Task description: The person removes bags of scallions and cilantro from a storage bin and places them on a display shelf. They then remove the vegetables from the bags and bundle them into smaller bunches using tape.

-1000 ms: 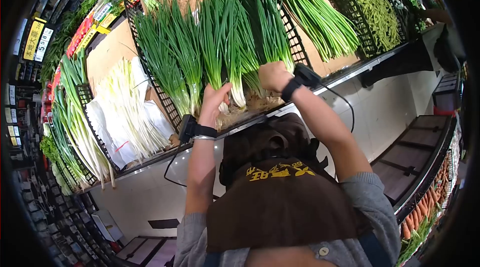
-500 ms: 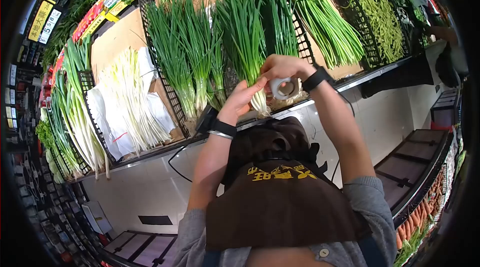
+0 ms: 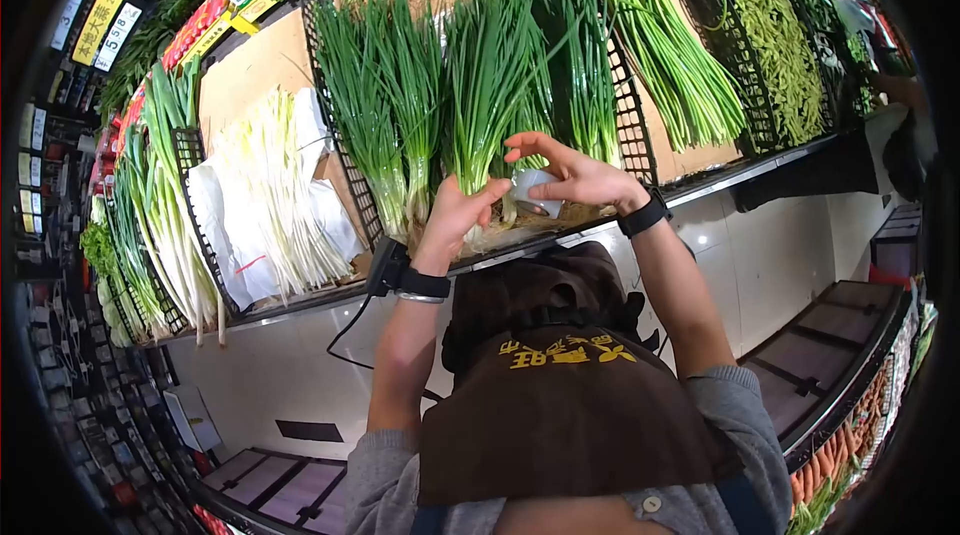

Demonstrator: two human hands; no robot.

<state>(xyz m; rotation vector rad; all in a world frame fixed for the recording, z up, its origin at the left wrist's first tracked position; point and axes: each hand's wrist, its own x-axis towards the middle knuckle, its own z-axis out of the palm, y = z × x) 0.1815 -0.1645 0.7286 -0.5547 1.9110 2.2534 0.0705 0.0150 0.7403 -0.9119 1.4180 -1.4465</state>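
Observation:
A bunch of green scallions (image 3: 488,100) leans in the crate in front of me, its white root end hidden behind my left hand (image 3: 460,217). That hand is closed around the lower stalks, thumb pointing right. My right hand (image 3: 583,180) grips a roll of clear tape (image 3: 536,191), with the index finger curved over toward the bunch. Only a small gap separates the roll from my left thumb. More scallions (image 3: 385,105) stand in the same black crate to the left, and another dark green clump (image 3: 587,85) to the right.
Left of the crate lie pale yellow-white stalks (image 3: 285,195) on white paper, then long leeks (image 3: 165,205). To the right are green stems with blue bands (image 3: 680,65) and a crate of green pods (image 3: 775,45). The metal shelf edge (image 3: 720,178) runs before me.
My left hand has moved left and down with the scallion bunch. My right hand has drawn apart from it, its fingers spreading, and the tape roll has turned and shifted left.

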